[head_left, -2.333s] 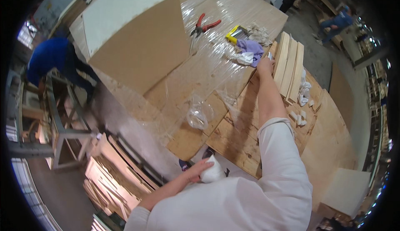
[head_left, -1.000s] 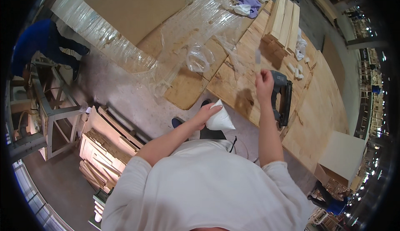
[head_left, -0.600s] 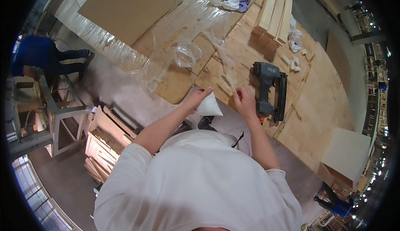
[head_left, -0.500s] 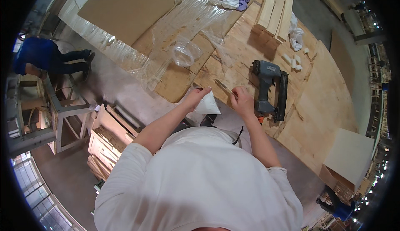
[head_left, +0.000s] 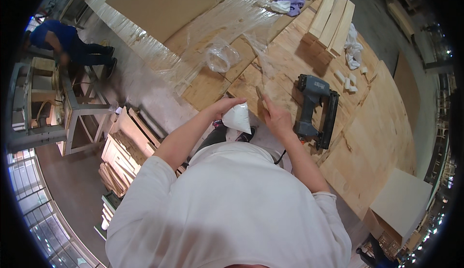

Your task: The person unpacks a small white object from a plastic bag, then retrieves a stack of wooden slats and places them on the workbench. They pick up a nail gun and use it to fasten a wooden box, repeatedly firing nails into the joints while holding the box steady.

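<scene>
Nail gun [head_left: 314,104] on table [head_left: 374,132], right of the person's right hand [head_left: 279,118]; wood strips [head_left: 330,23] stacked beyond it (small blocks [head_left: 347,82] nearby); bag [head_left: 237,118] in left hand [head_left: 225,105].

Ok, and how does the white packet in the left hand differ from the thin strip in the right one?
The white packet is broad and bulging; the thin strip is long and narrow. The packet is white, the strip brownish. In the picture, the packet extends below the left hand, while the strip points up past the right hand. Both are handheld.
</scene>
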Tool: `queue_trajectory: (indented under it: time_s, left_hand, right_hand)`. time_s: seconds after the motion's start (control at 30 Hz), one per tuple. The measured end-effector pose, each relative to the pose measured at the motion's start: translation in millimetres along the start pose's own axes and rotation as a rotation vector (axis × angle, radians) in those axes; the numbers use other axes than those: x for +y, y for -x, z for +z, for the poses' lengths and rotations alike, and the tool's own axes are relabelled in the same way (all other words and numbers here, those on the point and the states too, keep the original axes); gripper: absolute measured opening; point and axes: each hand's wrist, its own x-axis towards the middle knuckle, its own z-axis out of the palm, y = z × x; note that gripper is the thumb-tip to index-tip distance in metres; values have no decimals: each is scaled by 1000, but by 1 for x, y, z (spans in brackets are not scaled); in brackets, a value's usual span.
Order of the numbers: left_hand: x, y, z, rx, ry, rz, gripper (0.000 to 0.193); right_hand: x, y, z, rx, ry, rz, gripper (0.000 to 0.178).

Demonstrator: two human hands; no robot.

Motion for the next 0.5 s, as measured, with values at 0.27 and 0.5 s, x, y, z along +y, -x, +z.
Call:
queue_trajectory:
  time_s: [0.27,0.5]
  left_hand:
    - [6,5,-2,-27,-48,-41,45]
    - [0,0,-9,-57,14,5,35]
  right_hand:
    - [1,7,-5,69,-69,-174,46]
    - [-3,8,-4,45,-14,-318,42]
